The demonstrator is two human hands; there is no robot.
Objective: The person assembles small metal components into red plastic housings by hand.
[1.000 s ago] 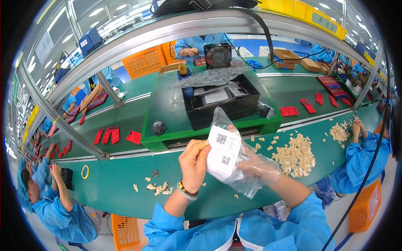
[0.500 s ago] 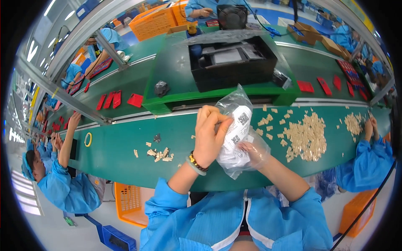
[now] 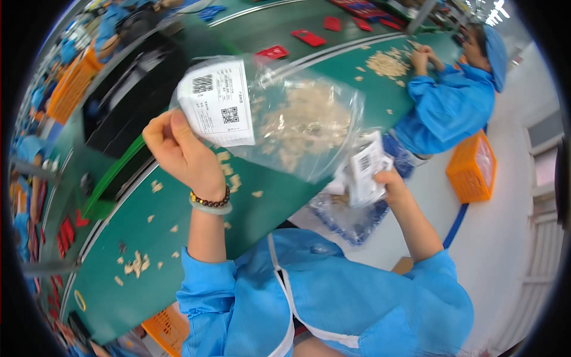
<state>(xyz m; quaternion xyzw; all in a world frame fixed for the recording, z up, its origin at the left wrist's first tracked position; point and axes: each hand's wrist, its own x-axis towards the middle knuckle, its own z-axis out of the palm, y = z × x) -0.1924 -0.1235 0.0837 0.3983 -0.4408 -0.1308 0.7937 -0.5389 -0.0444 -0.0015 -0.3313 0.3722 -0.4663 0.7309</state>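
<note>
My left hand (image 3: 184, 152), fingers closed, pinches the edge of a clear plastic bag (image 3: 303, 163) by its white printed label (image 3: 217, 107). The bag is spread out above the green table. Through its film shows a heap of small beige pieces (image 3: 309, 116), apparently on the table behind it. To the right, my right hand (image 3: 392, 184) grips a bundle of white labels or small labelled packets (image 3: 366, 169) in clear film; which of the two I cannot tell. That hand is past the table edge, above a plastic-lined blue bin (image 3: 360, 229).
A black box (image 3: 134, 89) stands on a green raised platform at the left. Loose beige pieces (image 3: 140, 262) and a yellow ring (image 3: 79, 300) lie on the table (image 3: 196, 285). A co-worker in blue (image 3: 443, 113) sits at the right, near an orange crate (image 3: 473, 166). Red cases (image 3: 308, 37) lie beyond.
My view has swung to the right. My hands have moved apart: the left now holds the opened-out bag, while the right has drawn away rightward with the white bundle.
</note>
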